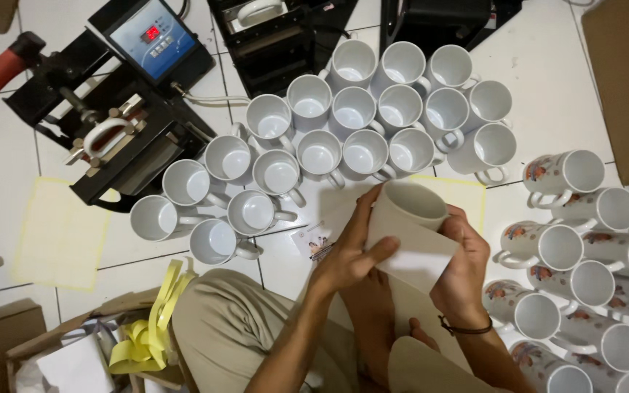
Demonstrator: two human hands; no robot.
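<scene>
From where I watch, the floor is tight: the black heat press [121,109] fills the upper left, a cluster of plain white mugs [343,124] runs across the middle, and printed mugs [576,255] lie stacked along the right edge, leaving only a narrow bare strip of white tile [547,80] between them. The white mug [405,218] sits between both hands, just above the bent knee. My left hand [351,251] curls around its near side, thumb pressing a white paper sheet [424,262] onto the wall. My right hand [464,269] (dark cord at the wrist) clasps the far side, fingers closed on paper and mug.
</scene>
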